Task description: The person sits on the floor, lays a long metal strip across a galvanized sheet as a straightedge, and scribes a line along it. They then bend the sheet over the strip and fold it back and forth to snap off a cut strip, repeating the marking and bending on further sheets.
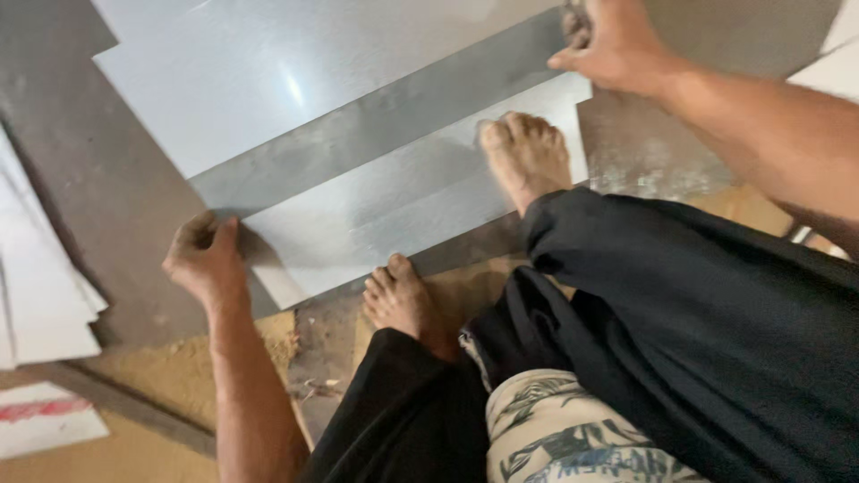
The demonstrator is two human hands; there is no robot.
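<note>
Right now your hands are on a long grey metal strip (376, 134) that runs slantwise across the scene, from near left up to far right. It lies over a bright metal sheet (268, 72) on its far side, and a second pale sheet (385, 210) overlaps it on the near side.

Your left hand (206, 259) grips the strip's near-left end, fingers curled over the corner and thumb pressed to the edge. Your right hand (613, 45) is closed on the far-right end, thumb on top and fingers wrapped under; exactly what the fingertips pinch there is too blurred to tell.

Your right foot (528, 156) stands bare on the pale sheet, pinning it flat, just near the strip. Your left foot (403, 300) rests at that sheet's near edge, toes touching the metal. Black trousers (698, 322) and a patterned shirt hem (564, 429) fill the near right.

Further out, a stack of white sheets (40, 295) lies at the left edge, well apart from your left hand. Near it, at the near-left corner, sits a flat white panel with red marking (45, 416). Brown dusty floor (179, 367) shows beneath your left forearm, and a dull grey plate (98, 197) lies under the whole pile.
</note>
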